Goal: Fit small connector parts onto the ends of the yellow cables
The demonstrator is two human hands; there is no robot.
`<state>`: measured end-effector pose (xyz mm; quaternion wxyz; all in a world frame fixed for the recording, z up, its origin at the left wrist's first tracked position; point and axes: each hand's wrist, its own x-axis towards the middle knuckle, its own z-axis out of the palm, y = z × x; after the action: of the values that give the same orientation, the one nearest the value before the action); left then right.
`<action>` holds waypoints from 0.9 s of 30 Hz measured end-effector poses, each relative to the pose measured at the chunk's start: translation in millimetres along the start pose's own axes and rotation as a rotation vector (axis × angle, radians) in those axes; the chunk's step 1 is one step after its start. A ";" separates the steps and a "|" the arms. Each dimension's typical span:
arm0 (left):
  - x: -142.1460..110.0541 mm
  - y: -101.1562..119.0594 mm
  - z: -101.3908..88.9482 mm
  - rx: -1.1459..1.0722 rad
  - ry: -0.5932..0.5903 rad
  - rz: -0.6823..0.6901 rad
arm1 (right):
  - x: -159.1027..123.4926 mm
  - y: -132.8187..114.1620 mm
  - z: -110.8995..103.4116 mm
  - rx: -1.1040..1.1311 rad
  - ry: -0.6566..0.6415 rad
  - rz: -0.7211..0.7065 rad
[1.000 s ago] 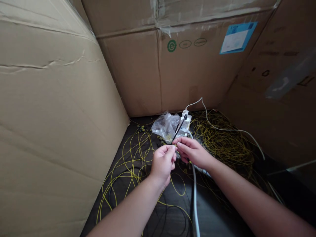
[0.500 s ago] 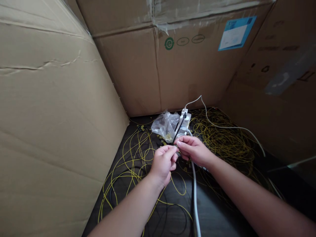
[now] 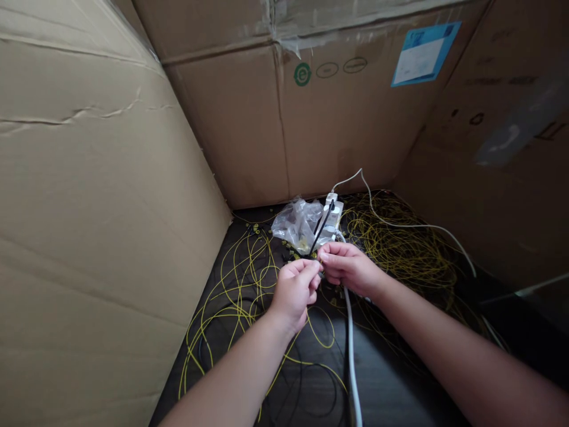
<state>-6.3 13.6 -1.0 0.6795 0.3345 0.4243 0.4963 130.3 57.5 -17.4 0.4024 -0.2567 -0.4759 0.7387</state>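
Note:
My left hand (image 3: pixel 294 290) is closed in a pinch, thumb against the bent forefinger. A thin yellow cable (image 3: pixel 320 343) runs in a loop from beneath it, and a small yellow bit shows at the fingertips. Opposite, almost touching, my right hand (image 3: pixel 351 270) pinches too; what lies between its fingers is too small to make out. Just beyond the fingertips a black cord (image 3: pixel 320 230) slants up to a white power strip (image 3: pixel 333 218). Beside the strip lies a crumpled clear plastic bag (image 3: pixel 296 222) with small yellow pieces around it.
Loose yellow cables (image 3: pixel 240 296) spread over the dark surface at left; a large tangled heap of yellow cable (image 3: pixel 400 243) lies at right. A thick white cord (image 3: pixel 350 350) runs toward me. Cardboard walls stand at left (image 3: pixel 89 225), back (image 3: pixel 249 130) and right (image 3: pixel 489 196).
The fingertips have shifted slightly, with a little yellow now visible between them. The right hand sits marginally higher. Both hands keep their pinch, and the view has tilted a touch.

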 end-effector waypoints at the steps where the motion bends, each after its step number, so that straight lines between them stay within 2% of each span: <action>1: -0.3 0.1 0.3 0.012 -0.002 0.002 | 0.1 -0.5 -0.5 0.010 -0.009 0.011; 6: -0.7 0.4 1.1 0.032 -0.003 -0.004 | 0.3 -0.9 -1.4 0.014 -0.013 0.035; 12: 2.1 0.2 -0.3 0.016 0.080 0.063 | 0.6 0.9 3.1 -0.008 0.078 -0.025; 17: 2.6 -2.2 -0.6 0.114 0.148 0.116 | -0.1 3.0 5.3 -0.196 0.119 -0.051; 22: 1.8 -3.3 -0.8 0.175 0.128 0.175 | -0.2 5.0 3.7 -0.350 0.161 -0.065; 27: 1.7 -1.0 -0.8 0.143 0.097 0.131 | -0.2 5.1 3.1 -0.353 0.158 -0.086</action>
<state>-6.5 15.0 -2.7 0.5989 0.3845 0.4681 0.5238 126.3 54.7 -20.8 0.4185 -0.3598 -0.5754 0.6035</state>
